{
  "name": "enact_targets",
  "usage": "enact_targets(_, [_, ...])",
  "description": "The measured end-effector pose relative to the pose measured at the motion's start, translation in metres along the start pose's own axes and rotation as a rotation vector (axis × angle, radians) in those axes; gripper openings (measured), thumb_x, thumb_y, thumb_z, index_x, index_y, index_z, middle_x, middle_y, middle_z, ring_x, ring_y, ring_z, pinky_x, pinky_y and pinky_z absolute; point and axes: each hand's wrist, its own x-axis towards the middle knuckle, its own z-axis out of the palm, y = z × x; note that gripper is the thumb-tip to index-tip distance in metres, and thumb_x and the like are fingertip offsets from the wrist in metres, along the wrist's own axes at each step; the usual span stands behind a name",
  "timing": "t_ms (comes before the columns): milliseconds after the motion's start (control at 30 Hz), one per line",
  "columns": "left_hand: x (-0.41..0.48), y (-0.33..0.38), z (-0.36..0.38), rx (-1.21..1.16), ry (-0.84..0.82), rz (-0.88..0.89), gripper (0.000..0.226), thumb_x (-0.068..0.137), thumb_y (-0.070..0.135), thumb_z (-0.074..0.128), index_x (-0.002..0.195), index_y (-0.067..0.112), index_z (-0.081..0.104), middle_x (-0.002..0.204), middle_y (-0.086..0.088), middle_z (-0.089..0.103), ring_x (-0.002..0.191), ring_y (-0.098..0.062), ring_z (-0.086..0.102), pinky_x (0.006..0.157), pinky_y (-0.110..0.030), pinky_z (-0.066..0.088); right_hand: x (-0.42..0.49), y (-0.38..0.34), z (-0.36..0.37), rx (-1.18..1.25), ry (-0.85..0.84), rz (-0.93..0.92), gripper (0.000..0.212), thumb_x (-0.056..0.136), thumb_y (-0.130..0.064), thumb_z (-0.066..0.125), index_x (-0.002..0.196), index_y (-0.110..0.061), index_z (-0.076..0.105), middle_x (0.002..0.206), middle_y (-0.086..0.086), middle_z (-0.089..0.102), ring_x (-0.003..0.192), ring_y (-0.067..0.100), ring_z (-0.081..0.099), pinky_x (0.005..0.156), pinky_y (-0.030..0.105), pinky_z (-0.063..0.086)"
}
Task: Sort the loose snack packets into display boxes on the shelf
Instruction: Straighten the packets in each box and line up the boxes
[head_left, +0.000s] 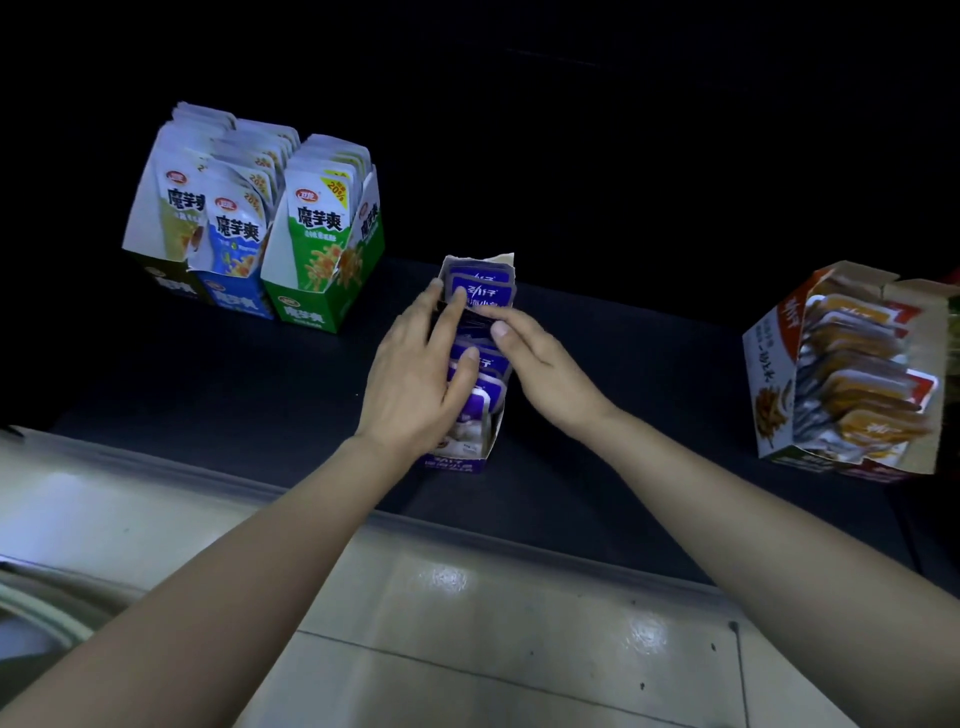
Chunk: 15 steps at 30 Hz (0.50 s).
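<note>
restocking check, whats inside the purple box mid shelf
A row of purple snack packets stands in the purple display box. The left hand and right hand cover the middle ones; the bottom is hidden.

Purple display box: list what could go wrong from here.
1. The purple display box is narrow and stands near the front edge of the shelf. With the left hand and right hand both working among its purple packets, it might tip or slide.
2. The row looks tightly packed, so forcing a packet in may crumple others or tear the ragged cardboard rim further.
</note>
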Motion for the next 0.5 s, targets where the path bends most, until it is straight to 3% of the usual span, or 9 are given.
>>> enact_targets(100, [0.005, 0.000, 0.003, -0.042, -0.003, -0.025, 0.066, 0.096, 0.050, 0.023, 0.155, 0.020, 0.020, 0.163, -0.008, 0.015, 0.147, -0.024, 0.022, 0.116, -0.045, 0.028, -0.004, 0.003, 0.007, -0.118, 0.064, -0.007, 0.050, 0.105, -0.036, 0.036, 0.152, -0.025, 0.027, 0.153, -0.012, 0.023, 0.142, 0.002, 0.016, 0.121, 0.042, 0.019])
enact_targets(200, [0.003, -0.002, 0.003, -0.251, 0.019, -0.046, 0.067, 0.097, 0.053, 0.021, 0.156, 0.021, 0.016, 0.164, 0.001, 0.011, 0.149, -0.010, 0.015, 0.120, -0.035, 0.019, -0.011, 0.004, 0.017, -0.125, 0.071, -0.048, 0.064, 0.103, -0.041, 0.034, 0.156, -0.024, 0.003, 0.162, -0.014, -0.003, 0.147, -0.001, -0.003, 0.123, 0.042, 0.007])
enact_targets(300, [0.000, 0.000, 0.005, -0.535, 0.045, -0.159, 0.067, 0.096, 0.055, 0.022, 0.155, 0.022, 0.019, 0.162, 0.009, 0.014, 0.147, 0.003, 0.013, 0.121, -0.024, 0.014, -0.011, 0.006, 0.028, -0.184, 0.085, -0.078, 0.070, 0.101, -0.044, 0.033, 0.156, -0.022, -0.004, 0.163, -0.009, -0.010, 0.147, -0.001, -0.007, 0.123, 0.040, 0.004])
enact_targets(433, [0.003, 0.005, 0.004, -0.604, 0.010, -0.179, 0.065, 0.096, 0.055, 0.022, 0.155, 0.027, 0.018, 0.163, 0.012, 0.007, 0.144, 0.011, 0.008, 0.113, -0.007, 0.011, -0.006, 0.003, 0.027, -0.111, 0.147, -0.027, 0.067, 0.104, -0.042, 0.032, 0.155, -0.027, -0.007, 0.162, -0.012, -0.014, 0.147, -0.002, -0.009, 0.123, 0.042, 0.004])
enact_targets(500, [0.006, 0.003, 0.005, -0.734, 0.003, -0.241, 0.067, 0.093, 0.062, 0.023, 0.153, 0.035, 0.016, 0.162, 0.016, 0.005, 0.145, 0.009, 0.008, 0.118, -0.018, 0.012, -0.009, 0.004, 0.023, 0.002, 0.177, 0.029, 0.066, 0.103, -0.046, 0.030, 0.153, -0.034, -0.010, 0.161, -0.015, -0.013, 0.147, -0.003, -0.006, 0.123, 0.043, 0.007])
